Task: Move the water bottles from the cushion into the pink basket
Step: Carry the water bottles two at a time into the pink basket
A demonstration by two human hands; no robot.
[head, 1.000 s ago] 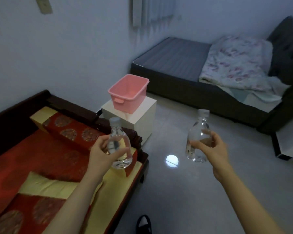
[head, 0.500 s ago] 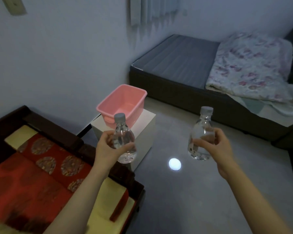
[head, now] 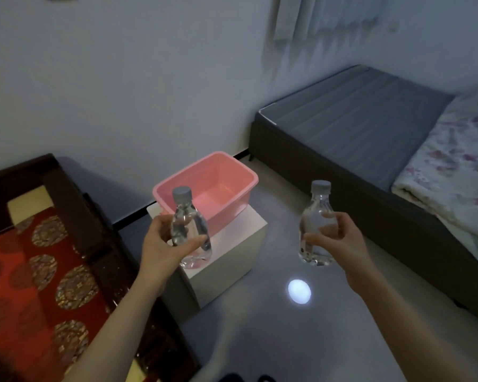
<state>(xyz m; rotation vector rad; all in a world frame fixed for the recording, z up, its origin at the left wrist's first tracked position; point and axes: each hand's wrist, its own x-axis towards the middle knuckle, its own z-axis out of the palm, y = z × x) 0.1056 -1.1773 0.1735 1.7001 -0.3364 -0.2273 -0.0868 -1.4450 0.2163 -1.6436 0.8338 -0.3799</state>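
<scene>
From the head camera, the pink basket [head: 204, 194] sits open and empty on a small white table [head: 232, 252], and everything else is easiest placed against it. The left hand [head: 163, 249] is just in front of the basket's near wall, fingers [head: 196, 241] wrapped around a clear water bottle [head: 189, 227] held upright with its grey cap level with the rim. The right hand [head: 340, 244] is off to the basket's right, over bare floor, fingers closed around a second bottle [head: 316, 224], also upright. The red cushion [head: 39, 271] lies to the basket's left, and no bottles show on it.

I'd guess the risks are small. The left bottle could clip the near wall if lowered too soon and nudge the light basket along the table. Two bottles going in together might knock one another. The room is dim, too.

Both bottles look bare; a small dark mark low on the right one is too small to read.
</scene>
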